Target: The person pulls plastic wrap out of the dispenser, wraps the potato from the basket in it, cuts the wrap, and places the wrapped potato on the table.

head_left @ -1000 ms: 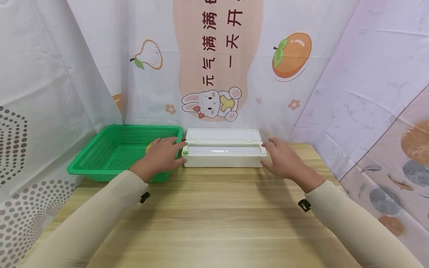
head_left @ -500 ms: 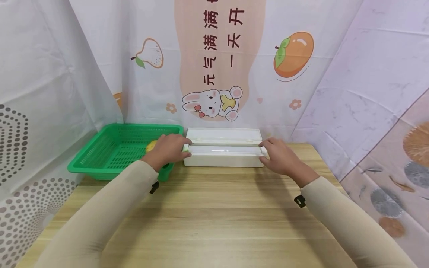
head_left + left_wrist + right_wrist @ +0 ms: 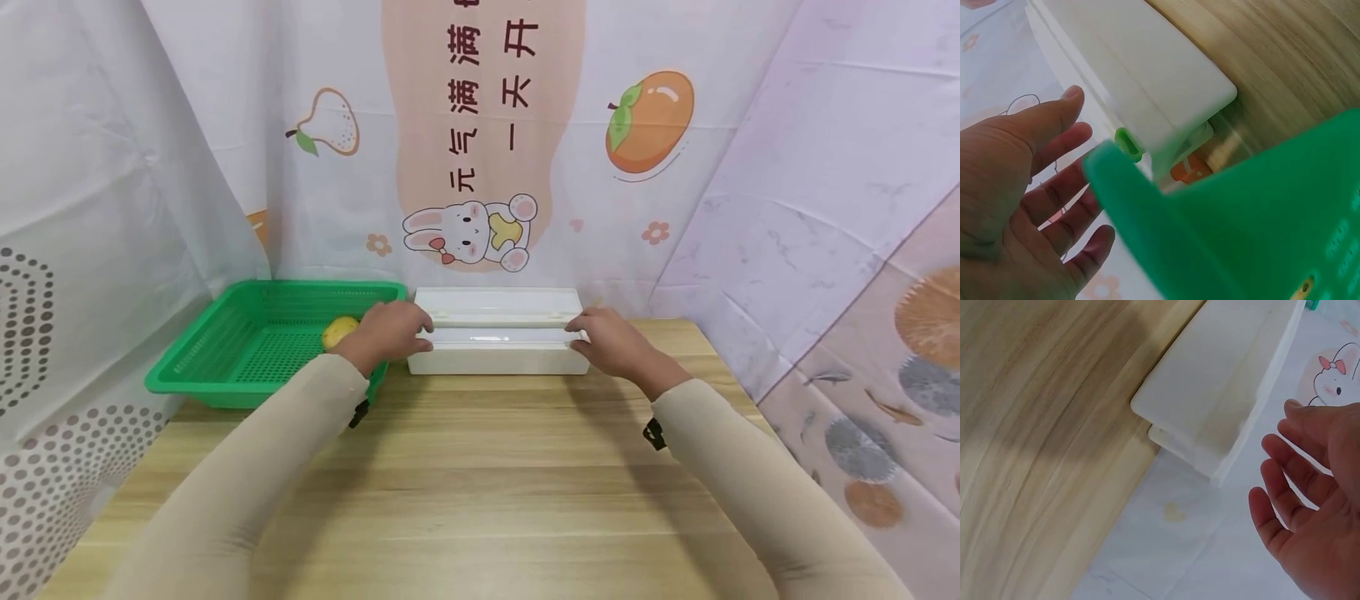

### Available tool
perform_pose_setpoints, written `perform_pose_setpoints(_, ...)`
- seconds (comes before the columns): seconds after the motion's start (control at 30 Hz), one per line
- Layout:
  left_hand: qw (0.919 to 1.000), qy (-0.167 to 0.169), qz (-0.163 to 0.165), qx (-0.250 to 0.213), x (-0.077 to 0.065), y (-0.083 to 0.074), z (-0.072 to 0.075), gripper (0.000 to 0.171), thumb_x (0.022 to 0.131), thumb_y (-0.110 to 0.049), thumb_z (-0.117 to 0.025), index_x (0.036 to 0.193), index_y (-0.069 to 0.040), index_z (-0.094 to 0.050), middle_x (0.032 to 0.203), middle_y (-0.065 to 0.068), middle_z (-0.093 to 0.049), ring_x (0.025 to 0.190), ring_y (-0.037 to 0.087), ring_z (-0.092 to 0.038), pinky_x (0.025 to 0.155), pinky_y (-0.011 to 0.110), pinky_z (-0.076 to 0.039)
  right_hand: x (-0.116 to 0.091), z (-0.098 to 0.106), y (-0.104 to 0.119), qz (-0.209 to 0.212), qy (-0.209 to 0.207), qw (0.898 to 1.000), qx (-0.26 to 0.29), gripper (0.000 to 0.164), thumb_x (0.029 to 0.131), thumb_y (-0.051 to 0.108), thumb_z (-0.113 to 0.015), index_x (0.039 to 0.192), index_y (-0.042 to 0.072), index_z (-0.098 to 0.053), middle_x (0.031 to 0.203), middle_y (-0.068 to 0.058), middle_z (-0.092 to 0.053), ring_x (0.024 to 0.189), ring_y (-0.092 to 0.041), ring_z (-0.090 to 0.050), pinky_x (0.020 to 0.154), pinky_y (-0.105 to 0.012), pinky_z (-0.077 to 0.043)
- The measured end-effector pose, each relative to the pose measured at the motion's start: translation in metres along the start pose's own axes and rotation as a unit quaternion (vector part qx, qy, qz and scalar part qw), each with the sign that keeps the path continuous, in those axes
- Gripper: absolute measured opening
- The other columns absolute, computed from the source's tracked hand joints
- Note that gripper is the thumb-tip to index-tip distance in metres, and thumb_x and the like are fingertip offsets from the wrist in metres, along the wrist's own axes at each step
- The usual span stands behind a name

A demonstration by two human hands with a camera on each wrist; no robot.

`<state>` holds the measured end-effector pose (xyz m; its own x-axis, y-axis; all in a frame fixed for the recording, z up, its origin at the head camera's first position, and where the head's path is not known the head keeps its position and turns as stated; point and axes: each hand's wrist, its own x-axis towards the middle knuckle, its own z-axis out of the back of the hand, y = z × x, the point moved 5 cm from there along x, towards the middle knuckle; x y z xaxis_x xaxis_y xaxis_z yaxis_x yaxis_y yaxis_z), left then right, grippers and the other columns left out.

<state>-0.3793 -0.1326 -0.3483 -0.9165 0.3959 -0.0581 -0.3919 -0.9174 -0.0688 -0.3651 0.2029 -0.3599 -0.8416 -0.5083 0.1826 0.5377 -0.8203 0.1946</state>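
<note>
A long white cling film dispenser box (image 3: 498,361) stands at the back of the table, its lid (image 3: 498,300) raised. Inside lies a glossy pale roll (image 3: 495,335). My left hand (image 3: 390,331) is over the box's left end, thumb and fingers apart on either side of the roll's end. Mirroring it, my right hand (image 3: 611,337) is over the right end. In the wrist views, the fingers of the left hand (image 3: 1041,194) and the right hand (image 3: 1316,494) are loosely bent, with nothing seen between them. A green piece (image 3: 1127,144) shows at the box's left end.
A green plastic basket (image 3: 217,388) stands close to the box's left end, partly behind my left hand. It holds a yellow fruit (image 3: 341,331). The wooden table (image 3: 480,483) reaches toward me. A printed curtain (image 3: 330,200) hangs right behind the box.
Both hands have moved inward from the box's outer ends to over the ends of the roll. The box and basket stay in place. More of the yellow fruit shows.
</note>
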Motion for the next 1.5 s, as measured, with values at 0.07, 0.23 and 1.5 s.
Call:
perform_pose_setpoints(0.07, 1.0, 0.003, -0.001, -0.003, 0.002, 0.0, -0.002, 0.039, 0.094, -0.034, -0.078, 0.127, -0.014, -0.075, 0.125, 0.004, -0.074, 0.116, 0.027, -0.065, 0.107, 0.057, -0.047, 0.002, -0.002, -0.003, -0.003, 0.003, 1.0, 0.009, 0.028, 0.097, 0.011, -0.072, 0.122, -0.001, -0.073, 0.12, -0.016, -0.073, 0.115, -0.038, -0.065, 0.103, -0.053, -0.049)
perform_pose_setpoints(0.23, 0.9999, 0.006, -0.01, -0.002, 0.008, -0.001, -0.007, 0.036, 0.096, -0.032, -0.076, 0.126, -0.013, -0.075, 0.127, 0.005, -0.074, 0.119, 0.028, -0.065, 0.108, 0.057, -0.047, 0.007, -0.011, -0.011, -0.01, 0.012, 1.0, 0.02, 0.026, 0.098, 0.013, -0.072, 0.12, 0.001, -0.076, 0.115, -0.013, -0.075, 0.112, -0.035, -0.066, 0.103, -0.052, -0.048)
perform_pose_setpoints(1.5, 0.9979, -0.02, 0.026, -0.056, 0.027, 0.009, -0.009, 0.013, 0.099, -0.026, -0.071, 0.091, -0.02, -0.08, 0.089, -0.005, -0.075, 0.092, 0.023, -0.061, 0.096, 0.051, -0.037, 0.023, -0.024, -0.026, -0.108, 0.009, 0.993, 0.049, 0.019, 0.104, 0.018, -0.06, 0.106, 0.005, -0.074, 0.099, -0.008, -0.071, 0.088, -0.023, -0.062, 0.084, -0.042, -0.054)
